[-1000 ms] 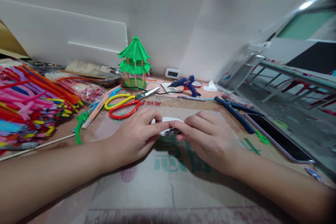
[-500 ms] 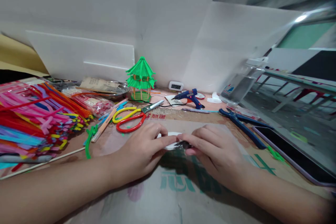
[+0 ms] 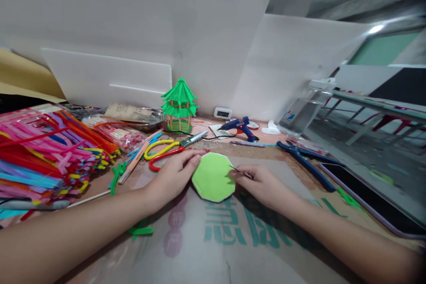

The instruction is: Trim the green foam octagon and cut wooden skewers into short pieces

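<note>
My left hand [image 3: 175, 175] pinches the upper left edge of a light green, many-sided flat piece [image 3: 213, 177] with a white and dark rim. The green face is turned toward me, tilted up above the work surface. In the fingers of my right hand [image 3: 259, 184] is a thin dark strip [image 3: 240, 170], its tip pointing left over the piece's right edge. Whether the strip is joined to the rim I cannot tell. Just behind my left hand lie scissors [image 3: 162, 148] with yellow and red handles.
Bundles of coloured pipe cleaners [image 3: 49, 155] lie at left. A green model pavilion [image 3: 180, 106] stands at the back, beside a blue glue gun [image 3: 241, 127] and a small digital clock [image 3: 222, 112]. Blue-handled pliers [image 3: 309, 164] and a phone [image 3: 369, 197] lie at right.
The flat piece has turned up from nearly edge-on, so its green face now shows. My right hand has drawn slightly right, apart from my left, with the dark strip in it.
</note>
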Tool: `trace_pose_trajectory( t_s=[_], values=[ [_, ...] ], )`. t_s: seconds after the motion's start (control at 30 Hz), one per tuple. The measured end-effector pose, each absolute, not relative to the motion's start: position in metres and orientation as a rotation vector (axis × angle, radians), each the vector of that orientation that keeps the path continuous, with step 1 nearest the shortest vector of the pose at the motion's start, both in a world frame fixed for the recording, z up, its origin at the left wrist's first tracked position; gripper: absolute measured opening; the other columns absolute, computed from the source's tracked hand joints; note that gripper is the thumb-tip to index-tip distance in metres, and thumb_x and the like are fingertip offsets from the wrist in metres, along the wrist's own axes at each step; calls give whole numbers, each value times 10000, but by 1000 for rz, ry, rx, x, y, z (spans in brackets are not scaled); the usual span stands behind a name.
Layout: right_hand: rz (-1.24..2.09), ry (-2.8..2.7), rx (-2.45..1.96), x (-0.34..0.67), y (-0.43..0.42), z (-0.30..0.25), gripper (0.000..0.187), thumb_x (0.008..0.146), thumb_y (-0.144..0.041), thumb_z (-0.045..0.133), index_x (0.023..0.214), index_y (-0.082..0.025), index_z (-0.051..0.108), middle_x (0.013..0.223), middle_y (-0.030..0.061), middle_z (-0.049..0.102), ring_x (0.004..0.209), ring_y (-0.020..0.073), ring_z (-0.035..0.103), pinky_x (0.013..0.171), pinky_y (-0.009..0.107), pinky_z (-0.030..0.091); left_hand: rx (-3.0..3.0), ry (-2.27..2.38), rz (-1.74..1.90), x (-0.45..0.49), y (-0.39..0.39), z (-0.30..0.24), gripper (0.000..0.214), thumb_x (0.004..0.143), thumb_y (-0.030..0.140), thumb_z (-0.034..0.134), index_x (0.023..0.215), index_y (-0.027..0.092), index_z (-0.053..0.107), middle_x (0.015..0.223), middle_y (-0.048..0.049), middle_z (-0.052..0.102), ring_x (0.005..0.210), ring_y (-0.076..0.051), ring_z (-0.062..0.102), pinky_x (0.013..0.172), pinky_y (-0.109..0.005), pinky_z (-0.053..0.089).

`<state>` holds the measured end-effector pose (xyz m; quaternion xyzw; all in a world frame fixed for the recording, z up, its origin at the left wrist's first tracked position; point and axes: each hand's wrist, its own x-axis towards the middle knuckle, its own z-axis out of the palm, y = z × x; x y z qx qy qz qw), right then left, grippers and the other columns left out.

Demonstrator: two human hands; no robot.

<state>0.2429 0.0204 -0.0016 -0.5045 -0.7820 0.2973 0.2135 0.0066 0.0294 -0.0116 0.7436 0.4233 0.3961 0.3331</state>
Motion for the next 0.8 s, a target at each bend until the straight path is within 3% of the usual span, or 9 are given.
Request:
trace_pose_trajectory(
  t_s=[0.1,0.23,0.37,0.67,0.8],
  values=[
    [619,-2196,-1465,252,31,-2,388,885,-452,462,616,-188,553,538,-13,548,506,136,474,503,252,312,2016,1178,1055,4,34,-16,546,951,423,417,1425,154,386,1442,-126,466,1320,-253,435,1095,-432,341],
    [420,-2080,-1468,262,44,-5,363,896,-431,419,647,-191,531,576,-8,528,561,148,462,534,260,307,2175,1107,932,3,31,-19,705,869,481,552,1459,176,316,1461,-161,429,1305,-288,453,1067,-478,373],
    [335,-2057,-1424,265,49,-11,305,883,-390,430,722,-177,578,633,7,554,612,159,475,567,266,319,2500,983,692,1,25,-17,937,720,566,697,1481,205,286,1514,-162,346,1376,-317,344,1103,-485,319],
    [274,-2111,-1374,265,49,-14,276,887,-335,448,768,-159,623,682,26,612,635,153,499,599,259,328,2855,930,384,1,22,-10,526,931,539,414,1382,276,479,1483,-110,419,1386,-297,342,1124,-508,241],
    [262,-2131,-1371,264,47,-14,300,906,-356,437,766,-158,615,681,25,608,638,150,504,593,255,316,2978,887,437,4,17,-8,435,939,486,439,1267,245,594,1364,-116,559,1274,-271,496,1070,-448,353]
  ],
)
